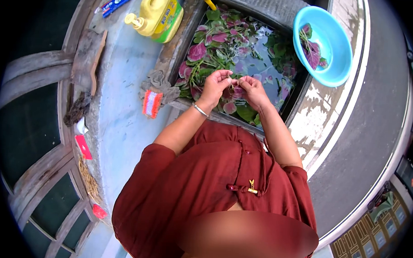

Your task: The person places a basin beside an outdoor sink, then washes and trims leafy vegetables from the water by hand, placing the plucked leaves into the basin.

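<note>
1. Above the near part of the sink (pixel 175 50), the person's left hand (pixel 215 87) pinched a small leafy sprig (pixel 236 77).
2. The right hand (pixel 254 93), just beside it, pinched there too.
3. Purple-green leaves (pixel 197 51) lay inside the sink.
4. Right of the sink was a blue basin (pixel 329 33) holding leafy stems (pixel 313 54); left were a yellow bottle (pixel 161 13), grey cloth (pixel 160 82) and orange-white brush (pixel 151 103).
</note>
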